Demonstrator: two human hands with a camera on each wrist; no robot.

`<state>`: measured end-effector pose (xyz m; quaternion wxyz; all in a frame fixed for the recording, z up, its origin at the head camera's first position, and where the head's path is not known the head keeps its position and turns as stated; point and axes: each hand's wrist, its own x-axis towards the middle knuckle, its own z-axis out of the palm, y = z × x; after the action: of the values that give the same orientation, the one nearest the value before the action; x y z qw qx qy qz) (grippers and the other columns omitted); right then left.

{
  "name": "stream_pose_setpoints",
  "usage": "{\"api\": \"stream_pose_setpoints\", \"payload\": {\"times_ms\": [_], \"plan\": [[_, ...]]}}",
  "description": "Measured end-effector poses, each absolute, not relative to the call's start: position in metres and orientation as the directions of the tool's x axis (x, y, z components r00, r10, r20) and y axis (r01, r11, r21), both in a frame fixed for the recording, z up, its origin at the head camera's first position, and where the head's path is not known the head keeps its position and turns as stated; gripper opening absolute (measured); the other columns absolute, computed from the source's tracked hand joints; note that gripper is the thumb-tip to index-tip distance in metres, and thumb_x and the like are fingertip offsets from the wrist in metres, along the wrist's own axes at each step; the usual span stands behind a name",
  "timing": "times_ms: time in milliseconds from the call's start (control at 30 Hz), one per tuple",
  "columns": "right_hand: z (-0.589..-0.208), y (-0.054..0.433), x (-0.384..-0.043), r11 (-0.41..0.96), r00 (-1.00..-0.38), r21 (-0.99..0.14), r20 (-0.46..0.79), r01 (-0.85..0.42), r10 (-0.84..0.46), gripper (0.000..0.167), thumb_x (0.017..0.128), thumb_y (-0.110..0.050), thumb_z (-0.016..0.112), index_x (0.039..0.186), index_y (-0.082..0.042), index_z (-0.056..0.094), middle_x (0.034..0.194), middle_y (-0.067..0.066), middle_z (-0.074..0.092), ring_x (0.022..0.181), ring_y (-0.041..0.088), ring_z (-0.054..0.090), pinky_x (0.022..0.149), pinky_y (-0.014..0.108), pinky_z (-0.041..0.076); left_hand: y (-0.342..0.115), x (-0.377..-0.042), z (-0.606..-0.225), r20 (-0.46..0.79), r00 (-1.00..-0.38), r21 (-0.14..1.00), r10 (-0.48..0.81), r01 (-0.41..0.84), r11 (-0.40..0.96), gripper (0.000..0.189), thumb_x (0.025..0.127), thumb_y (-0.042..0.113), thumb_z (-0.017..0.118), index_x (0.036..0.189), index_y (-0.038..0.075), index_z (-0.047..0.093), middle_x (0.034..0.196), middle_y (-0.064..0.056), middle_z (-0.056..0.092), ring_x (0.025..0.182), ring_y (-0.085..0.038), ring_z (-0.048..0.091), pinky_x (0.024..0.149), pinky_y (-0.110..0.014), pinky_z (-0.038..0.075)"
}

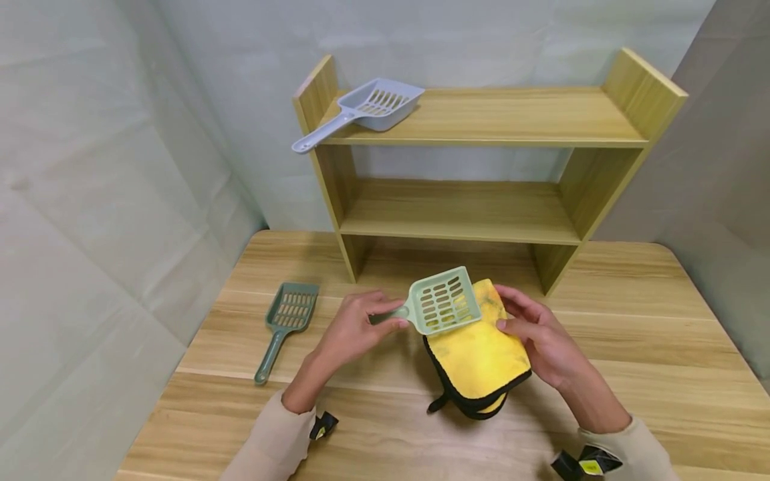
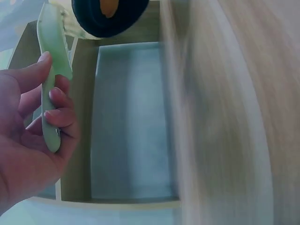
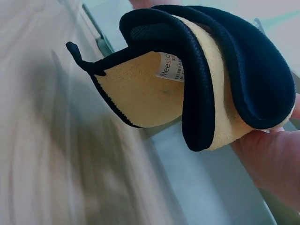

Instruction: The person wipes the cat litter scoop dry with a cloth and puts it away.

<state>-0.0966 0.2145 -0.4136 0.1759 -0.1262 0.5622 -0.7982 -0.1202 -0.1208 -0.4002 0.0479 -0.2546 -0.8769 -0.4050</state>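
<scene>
In the head view my left hand [image 1: 355,327] pinches the handle of a light green slotted litter scoop [image 1: 415,310] between thumb and fingers. The left wrist view shows the curled fingers round that green handle [image 2: 48,103]. My right hand [image 1: 550,344] grips the right edge of a folded yellow cloth [image 1: 481,361] with black edging. The scoop's head overlaps the cloth's upper left part; whether they touch, I cannot tell. In the right wrist view the cloth [image 3: 140,91] is bent into several layers, with a white label [image 3: 170,67] and a black loop at one corner.
A dark green litter scoop [image 1: 273,354] lies on the wooden table [image 1: 204,407] to the left. At the back stands a wooden shelf unit [image 1: 463,208]. A grey-blue scoop [image 1: 388,122] sits on its top shelf at the left, handle jutting past the front edge.
</scene>
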Motion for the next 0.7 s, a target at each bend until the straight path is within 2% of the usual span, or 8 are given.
{"api": "stream_pose_setpoints", "payload": {"times_ms": [100,400,700], "plan": [[-0.412,0.220,-0.097,-0.322,-0.912,-0.939,0.023,0.121,-0.409,0.052,0.104,0.007,0.051,0.143,-0.026,0.062,0.128,-0.003,0.065,0.109,0.012,0.068,0.087,0.029,0.063,-0.125,-0.120,-0.402,0.276,-0.869,0.683,0.411,0.479,0.552,0.040,0.089,0.019,0.088,0.126,0.005,0.079,0.098,-0.005,0.077,0.070,-0.009,0.050,0.062,-0.022,0.044],[-0.411,0.230,-0.100,-0.342,-0.924,-0.935,0.048,0.092,-0.379,0.052,0.105,0.008,0.048,0.144,-0.024,0.061,0.127,-0.001,0.063,0.109,0.013,0.068,0.087,0.029,0.063,-0.133,-0.118,-0.404,0.248,-0.850,0.629,0.465,0.506,0.590,0.039,0.091,0.021,0.087,0.126,0.006,0.079,0.095,-0.003,0.078,0.070,-0.005,0.053,0.062,-0.021,0.046],[-0.414,0.225,-0.104,-0.333,-0.929,-0.938,0.029,0.102,-0.368,0.051,0.105,0.008,0.052,0.142,-0.025,0.063,0.126,-0.001,0.062,0.108,0.014,0.069,0.084,0.030,0.063,-0.132,-0.116,-0.403,0.252,-0.792,0.657,0.556,0.562,0.503,0.038,0.093,0.021,0.085,0.128,0.008,0.079,0.097,-0.001,0.079,0.073,-0.004,0.054,0.062,-0.020,0.046]]}}
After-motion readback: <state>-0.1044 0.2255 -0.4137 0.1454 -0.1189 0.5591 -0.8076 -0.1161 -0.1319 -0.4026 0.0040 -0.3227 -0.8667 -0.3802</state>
